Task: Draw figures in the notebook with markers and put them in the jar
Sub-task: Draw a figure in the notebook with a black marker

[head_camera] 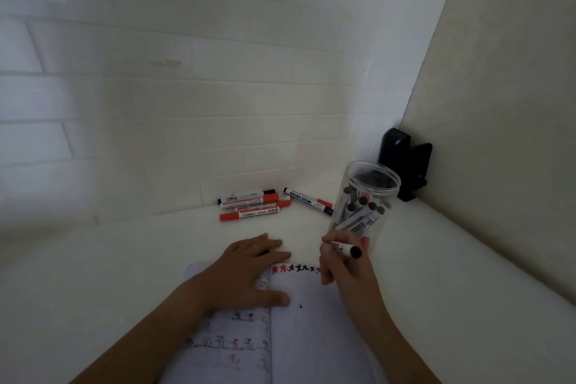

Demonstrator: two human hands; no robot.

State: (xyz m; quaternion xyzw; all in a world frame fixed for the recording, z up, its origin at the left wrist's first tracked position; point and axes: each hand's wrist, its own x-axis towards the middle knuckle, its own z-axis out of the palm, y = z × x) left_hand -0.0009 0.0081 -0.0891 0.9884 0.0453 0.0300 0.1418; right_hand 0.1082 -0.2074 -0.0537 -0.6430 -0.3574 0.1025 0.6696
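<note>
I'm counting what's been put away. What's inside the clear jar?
The jar holds several markers with dark caps, leaning together. Its bottom is hidden behind the right hand, so an exact count isn't possible.

Both forearms reach forward, the left hand [249, 271] pressed flat with fingers spread, the right hand [344, 262] raised with fingers curled closed in a grip.

The scene is dim and flat, with a cool bluish cast and a faint glare patch at the upper left of the white tiled wall [187, 87]. Tile lines bow with wide-angle distortion toward the edges. Soft shadow gathers in the corner beyond the right hand [343, 262] and its black-capped white marker [346, 249]. Everything looks slightly soft and grainy.
</note>
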